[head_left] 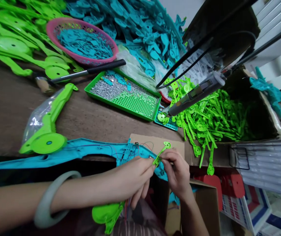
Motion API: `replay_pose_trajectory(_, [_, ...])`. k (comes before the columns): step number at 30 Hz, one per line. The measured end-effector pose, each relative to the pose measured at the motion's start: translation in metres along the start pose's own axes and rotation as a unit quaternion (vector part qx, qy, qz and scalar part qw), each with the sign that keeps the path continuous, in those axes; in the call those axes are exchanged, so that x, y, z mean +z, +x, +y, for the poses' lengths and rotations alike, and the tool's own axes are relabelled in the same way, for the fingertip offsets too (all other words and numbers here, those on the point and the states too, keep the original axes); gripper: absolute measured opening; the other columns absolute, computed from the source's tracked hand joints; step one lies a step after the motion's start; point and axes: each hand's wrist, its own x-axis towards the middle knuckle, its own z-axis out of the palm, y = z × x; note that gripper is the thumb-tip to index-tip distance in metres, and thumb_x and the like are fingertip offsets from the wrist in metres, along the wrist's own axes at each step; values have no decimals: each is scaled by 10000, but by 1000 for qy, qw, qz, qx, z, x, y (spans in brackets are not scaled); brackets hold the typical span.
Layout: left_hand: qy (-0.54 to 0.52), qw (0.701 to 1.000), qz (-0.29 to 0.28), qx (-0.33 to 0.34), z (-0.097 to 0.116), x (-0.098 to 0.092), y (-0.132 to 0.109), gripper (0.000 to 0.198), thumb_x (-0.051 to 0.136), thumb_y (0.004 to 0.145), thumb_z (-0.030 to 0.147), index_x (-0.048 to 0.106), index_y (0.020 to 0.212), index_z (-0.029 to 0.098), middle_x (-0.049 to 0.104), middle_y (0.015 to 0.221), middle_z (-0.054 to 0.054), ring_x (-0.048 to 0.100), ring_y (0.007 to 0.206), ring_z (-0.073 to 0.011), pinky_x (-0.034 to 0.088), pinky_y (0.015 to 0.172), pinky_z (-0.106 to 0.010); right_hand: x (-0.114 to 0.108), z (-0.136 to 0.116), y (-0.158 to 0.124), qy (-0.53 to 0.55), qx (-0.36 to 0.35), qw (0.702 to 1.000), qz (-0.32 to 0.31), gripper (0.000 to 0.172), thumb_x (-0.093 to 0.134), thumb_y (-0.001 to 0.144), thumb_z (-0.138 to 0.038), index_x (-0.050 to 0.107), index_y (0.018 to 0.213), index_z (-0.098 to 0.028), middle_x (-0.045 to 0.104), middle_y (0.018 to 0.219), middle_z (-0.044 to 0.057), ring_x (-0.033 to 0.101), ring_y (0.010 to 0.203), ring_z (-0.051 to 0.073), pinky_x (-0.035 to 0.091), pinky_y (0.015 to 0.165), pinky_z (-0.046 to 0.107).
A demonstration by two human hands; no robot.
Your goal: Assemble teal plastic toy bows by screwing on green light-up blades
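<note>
My left hand and my right hand meet at the table's near edge. Both pinch a small bright green plastic lever with a round eyelet end. The lever sits against the handle end of a long teal plastic shell that lies along the table edge, with thin wires at its handle. My left wrist wears a pale bangle. Below my hands hangs another green plastic part.
A green tray of small screws lies mid-table, with a hammer behind it. A hanging electric screwdriver points at a green part. A box holds several green levers. A pink basket, teal and green parts fill the back.
</note>
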Motion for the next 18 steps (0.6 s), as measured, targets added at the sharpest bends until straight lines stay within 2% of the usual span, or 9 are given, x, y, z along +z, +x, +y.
replay_pose_trajectory(4, [22,999,36,-8,11,1,-5,537,278,980,503,461,547,241,598,411,-20,485,324,-132,406,383,-239,0,4,1,-34,-20,999,-17,181,539,959,-71,571,1045,-228,610,935,29,597,894,146,505,808,272])
replay_pose_trajectory(9, [10,1000,18,19,0,3,-1,610,291,999,541,441,490,240,584,399,-20,482,332,-124,411,413,-233,1,4,1,-35,-22,999,-17,169,540,963,-81,576,1039,-228,596,932,27,587,894,147,498,814,280])
replay_pose_trajectory(12, [11,999,26,20,-7,2,3,642,293,1004,542,448,463,235,558,369,-18,463,313,-126,425,426,-242,3,3,0,-15,-13,1000,-7,175,525,964,-74,563,1031,-231,618,921,21,598,885,146,498,812,283])
replay_pose_trajectory(18, [-2,1000,19,-17,2,1,0,589,299,965,529,470,489,228,578,390,-33,479,302,-139,413,381,-248,5,3,2,-39,-44,998,-11,217,517,957,-38,549,1072,-219,644,929,34,607,880,147,515,801,293])
